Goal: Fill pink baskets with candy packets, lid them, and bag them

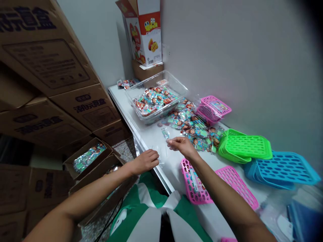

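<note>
My right hand is over the white table, thumb and fingers pinched together at the lower end of a small clear packet with pale green contents. My left hand is at the table's near edge, its fingers curled together. Thin clear film shows beside its fingertips, but what lies within them is hidden. Beyond my right hand spreads a pile of character-printed packets. A clear plastic tub behind them holds many more. A pink basket with a printed card in it stands beside my right forearm.
Green baskets and blue baskets are stacked at the right, with another pink basket by the wall. A red-and-white carton stands at the back. Tall brown cartons and an open box of packets are at left.
</note>
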Action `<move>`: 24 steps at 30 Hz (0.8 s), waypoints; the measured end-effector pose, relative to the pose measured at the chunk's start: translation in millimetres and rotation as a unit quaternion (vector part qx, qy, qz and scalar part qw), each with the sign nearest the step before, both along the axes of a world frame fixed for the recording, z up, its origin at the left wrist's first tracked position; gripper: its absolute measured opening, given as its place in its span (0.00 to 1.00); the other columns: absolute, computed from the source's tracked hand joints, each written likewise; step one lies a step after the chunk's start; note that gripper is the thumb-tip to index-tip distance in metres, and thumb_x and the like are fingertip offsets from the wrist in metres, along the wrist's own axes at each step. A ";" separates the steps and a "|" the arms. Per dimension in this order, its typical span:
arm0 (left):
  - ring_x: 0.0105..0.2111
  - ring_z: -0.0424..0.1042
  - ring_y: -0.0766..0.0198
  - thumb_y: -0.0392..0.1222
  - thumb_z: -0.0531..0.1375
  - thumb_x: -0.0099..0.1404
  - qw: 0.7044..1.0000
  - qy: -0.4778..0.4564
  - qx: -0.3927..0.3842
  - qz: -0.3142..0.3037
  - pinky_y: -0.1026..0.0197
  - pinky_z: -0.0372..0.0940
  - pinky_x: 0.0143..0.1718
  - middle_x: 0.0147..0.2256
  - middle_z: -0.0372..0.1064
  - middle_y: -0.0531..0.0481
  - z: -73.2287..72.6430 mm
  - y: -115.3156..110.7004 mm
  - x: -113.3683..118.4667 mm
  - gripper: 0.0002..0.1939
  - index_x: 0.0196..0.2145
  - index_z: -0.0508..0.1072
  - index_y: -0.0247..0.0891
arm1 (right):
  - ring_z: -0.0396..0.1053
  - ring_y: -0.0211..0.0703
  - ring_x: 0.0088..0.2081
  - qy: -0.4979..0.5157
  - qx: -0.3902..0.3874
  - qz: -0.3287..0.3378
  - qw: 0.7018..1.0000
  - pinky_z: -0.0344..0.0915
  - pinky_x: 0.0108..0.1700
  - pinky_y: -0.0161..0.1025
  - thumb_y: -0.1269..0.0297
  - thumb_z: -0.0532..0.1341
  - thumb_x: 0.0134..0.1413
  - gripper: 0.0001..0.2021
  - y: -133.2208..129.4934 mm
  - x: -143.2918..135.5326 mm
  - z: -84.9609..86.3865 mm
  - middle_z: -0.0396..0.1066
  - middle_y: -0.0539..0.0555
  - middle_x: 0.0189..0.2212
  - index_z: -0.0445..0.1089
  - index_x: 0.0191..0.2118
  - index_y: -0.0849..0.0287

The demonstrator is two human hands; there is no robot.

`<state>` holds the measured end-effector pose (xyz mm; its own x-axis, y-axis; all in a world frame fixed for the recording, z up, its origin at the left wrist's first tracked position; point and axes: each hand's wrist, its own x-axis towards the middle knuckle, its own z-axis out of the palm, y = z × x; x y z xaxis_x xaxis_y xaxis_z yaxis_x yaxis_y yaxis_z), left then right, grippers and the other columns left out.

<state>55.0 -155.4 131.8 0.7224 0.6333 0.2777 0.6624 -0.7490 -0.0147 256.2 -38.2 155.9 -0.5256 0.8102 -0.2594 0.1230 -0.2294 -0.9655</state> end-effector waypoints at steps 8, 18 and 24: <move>0.38 0.71 0.60 0.54 0.59 0.61 0.831 -0.433 -0.178 0.301 0.60 0.66 0.36 0.39 0.69 0.44 27.6 1.5 31.5 0.20 0.44 0.66 0.37 | 0.61 0.36 0.22 -0.099 0.231 -0.042 0.967 0.55 0.26 0.34 0.50 0.66 0.43 0.17 -26.0 1.4 3.1 0.66 0.47 0.19 0.65 0.23 0.58; 0.31 0.71 0.64 0.49 0.58 0.61 0.676 -0.612 -0.234 0.337 0.64 0.65 0.30 0.30 0.72 0.50 44.8 18.9 49.6 0.13 0.35 0.74 0.36 | 0.64 0.37 0.27 0.004 0.189 0.004 0.982 0.60 0.31 0.34 0.51 0.59 0.54 0.15 -38.5 1.9 19.5 0.66 0.48 0.23 0.68 0.28 0.59; 0.32 0.68 0.67 0.44 0.58 0.63 0.739 -0.529 -0.061 0.413 0.66 0.62 0.29 0.34 0.68 0.49 80.5 6.1 32.8 0.10 0.37 0.78 0.39 | 0.64 0.37 0.30 -0.018 0.287 -0.223 0.931 0.61 0.34 0.34 0.56 0.60 0.56 0.11 -39.5 20.5 48.5 0.68 0.49 0.27 0.70 0.31 0.58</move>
<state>87.8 -149.3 212.3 -0.5047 0.8042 0.3140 0.4863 -0.0357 0.8731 276.8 -77.7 204.4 -0.1019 0.9568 0.2723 0.1727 0.2866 -0.9424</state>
